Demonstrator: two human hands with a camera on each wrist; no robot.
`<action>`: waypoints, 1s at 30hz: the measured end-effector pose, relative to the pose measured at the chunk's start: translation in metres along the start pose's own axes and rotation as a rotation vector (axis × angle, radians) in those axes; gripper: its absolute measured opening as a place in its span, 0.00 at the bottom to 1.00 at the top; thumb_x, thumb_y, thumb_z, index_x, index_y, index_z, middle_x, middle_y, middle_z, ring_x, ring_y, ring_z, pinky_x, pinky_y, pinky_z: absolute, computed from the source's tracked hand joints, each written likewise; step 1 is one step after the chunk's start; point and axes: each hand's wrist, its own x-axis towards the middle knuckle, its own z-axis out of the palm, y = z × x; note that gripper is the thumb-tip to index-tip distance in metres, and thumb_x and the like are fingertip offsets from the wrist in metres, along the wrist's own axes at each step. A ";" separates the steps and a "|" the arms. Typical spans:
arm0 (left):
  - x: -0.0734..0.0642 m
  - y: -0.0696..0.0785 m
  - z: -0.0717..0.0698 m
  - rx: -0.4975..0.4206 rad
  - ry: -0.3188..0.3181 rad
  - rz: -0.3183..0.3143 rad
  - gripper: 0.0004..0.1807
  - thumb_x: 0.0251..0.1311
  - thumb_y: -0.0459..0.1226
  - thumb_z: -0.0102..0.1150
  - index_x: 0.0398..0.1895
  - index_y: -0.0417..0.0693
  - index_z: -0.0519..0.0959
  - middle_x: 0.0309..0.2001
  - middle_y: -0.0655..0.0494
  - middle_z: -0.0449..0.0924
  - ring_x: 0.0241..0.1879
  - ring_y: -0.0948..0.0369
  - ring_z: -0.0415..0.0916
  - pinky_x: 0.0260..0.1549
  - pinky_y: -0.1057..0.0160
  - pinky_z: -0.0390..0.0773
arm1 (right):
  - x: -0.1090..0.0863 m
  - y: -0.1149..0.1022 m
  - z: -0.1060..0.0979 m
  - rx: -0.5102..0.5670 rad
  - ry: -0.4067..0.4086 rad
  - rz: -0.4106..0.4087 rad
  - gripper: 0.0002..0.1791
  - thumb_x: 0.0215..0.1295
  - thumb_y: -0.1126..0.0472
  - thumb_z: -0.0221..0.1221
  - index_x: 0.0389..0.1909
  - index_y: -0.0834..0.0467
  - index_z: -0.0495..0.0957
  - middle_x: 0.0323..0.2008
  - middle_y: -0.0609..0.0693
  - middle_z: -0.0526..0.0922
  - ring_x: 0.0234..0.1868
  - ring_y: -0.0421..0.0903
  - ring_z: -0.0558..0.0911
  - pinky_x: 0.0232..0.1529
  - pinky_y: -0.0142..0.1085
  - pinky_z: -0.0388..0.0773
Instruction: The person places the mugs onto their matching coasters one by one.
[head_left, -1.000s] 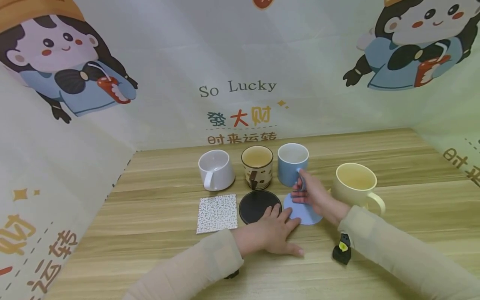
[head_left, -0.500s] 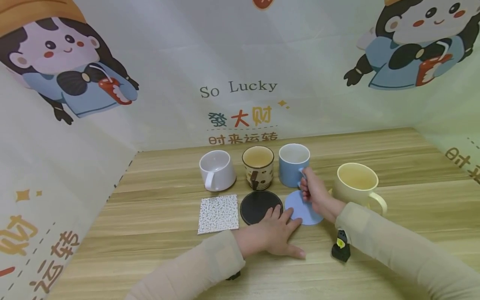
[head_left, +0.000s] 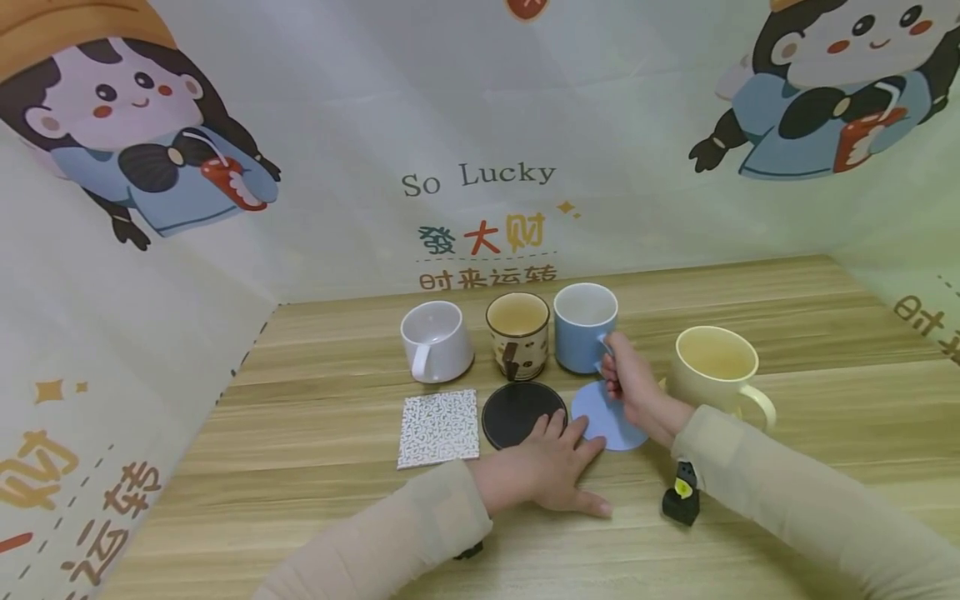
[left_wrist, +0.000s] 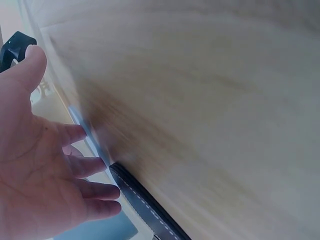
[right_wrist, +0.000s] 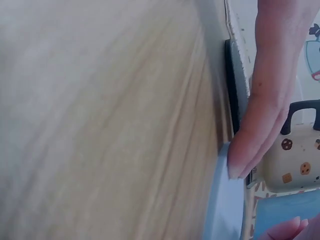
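My right hand (head_left: 630, 379) grips the handle of the blue mug (head_left: 576, 340), which stands upright beside the cookie-patterned mug (head_left: 528, 350). Below it, the round light-blue coaster (head_left: 609, 421) lies on the table, partly covered by my hands in the head view. My left hand (head_left: 551, 471) lies palm down with its fingers spread. Its fingertips reach over the edges of the round black coaster (head_left: 516, 408) and the light-blue one. In the left wrist view, the straight fingers (left_wrist: 92, 165) show against the rim of the stitched black coaster (left_wrist: 147, 207).
At the left, a white mug (head_left: 438, 350) stands behind a square black-and-white patterned coaster (head_left: 437, 429). A large cream mug (head_left: 708, 371) stands close by my right forearm, its handle to the right. A printed cloth (head_left: 345, 125) hangs behind the wooden table (head_left: 300, 400).
My right fingers have curled fully round the blue mug's handle. The mug has shifted slightly left and up in the head view, closer to the cookie-patterned mug. My left hand stays put.
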 end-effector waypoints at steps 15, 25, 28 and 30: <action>0.000 -0.001 -0.001 -0.011 -0.005 0.004 0.45 0.51 0.70 0.42 0.71 0.63 0.49 0.72 0.53 0.42 0.70 0.48 0.38 0.67 0.51 0.44 | -0.017 -0.006 -0.010 -0.026 -0.021 -0.015 0.23 0.61 0.53 0.41 0.06 0.50 0.55 0.09 0.41 0.57 0.14 0.36 0.58 0.16 0.26 0.57; 0.002 -0.003 -0.001 -0.011 -0.008 0.002 0.44 0.52 0.70 0.40 0.71 0.66 0.49 0.72 0.55 0.42 0.70 0.47 0.37 0.66 0.50 0.44 | -0.031 -0.005 -0.013 -0.040 -0.048 -0.006 0.23 0.63 0.53 0.41 0.08 0.51 0.56 0.10 0.41 0.58 0.14 0.36 0.58 0.16 0.26 0.57; 0.002 -0.004 -0.001 -0.001 -0.006 0.001 0.43 0.53 0.70 0.38 0.71 0.67 0.49 0.72 0.56 0.43 0.70 0.47 0.38 0.66 0.50 0.45 | -0.037 -0.006 -0.014 -0.056 -0.058 0.004 0.23 0.63 0.52 0.41 0.08 0.51 0.55 0.10 0.42 0.58 0.15 0.37 0.59 0.17 0.27 0.58; 0.002 -0.005 -0.001 0.003 -0.003 0.001 0.42 0.53 0.70 0.38 0.71 0.68 0.49 0.72 0.57 0.43 0.70 0.47 0.38 0.66 0.50 0.45 | -0.040 -0.006 -0.015 -0.063 -0.066 0.013 0.23 0.64 0.52 0.40 0.08 0.51 0.55 0.11 0.41 0.58 0.15 0.37 0.59 0.18 0.27 0.58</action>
